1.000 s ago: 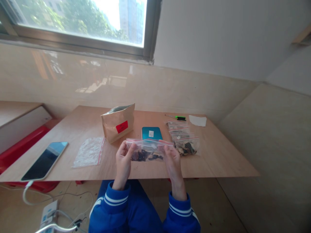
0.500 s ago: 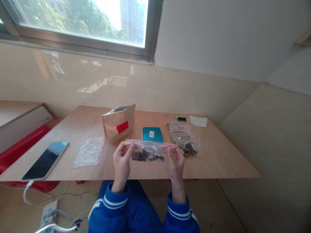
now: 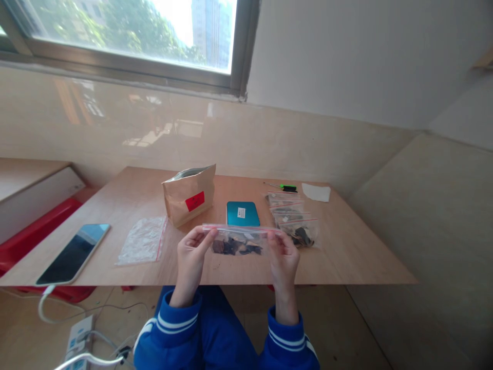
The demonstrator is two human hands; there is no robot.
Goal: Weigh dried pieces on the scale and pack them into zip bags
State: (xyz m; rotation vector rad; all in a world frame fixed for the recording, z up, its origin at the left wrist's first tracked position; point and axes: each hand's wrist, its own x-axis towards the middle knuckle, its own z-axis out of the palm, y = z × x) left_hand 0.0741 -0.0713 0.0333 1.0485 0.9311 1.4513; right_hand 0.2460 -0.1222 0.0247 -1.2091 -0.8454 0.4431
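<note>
Between both hands a clear zip bag (image 3: 238, 243) with a red-striped top is stretched level above the table's near edge; dark, dried-looking pieces lie along its bottom. My left hand (image 3: 193, 257) pinches its top left corner between thumb and fingers. At the other corner, my right hand (image 3: 284, 259) grips the strip the same way. Just behind the bag sits a flat teal box (image 3: 242, 213) with a white label. Several filled zip bags (image 3: 295, 221) overlap in a row to the right, beyond my right hand.
An open brown paper pouch (image 3: 188, 198) with a red label stands at the back left. Flat clear bags (image 3: 141, 240) and a phone (image 3: 73, 254) on a white cable lie left. A green-handled screwdriver (image 3: 287, 188) and white paper (image 3: 316, 192) lie far right.
The bag's top strip now looks straight and flat, where it was wavy and slightly parted. My hands have spread slightly apart along it.
</note>
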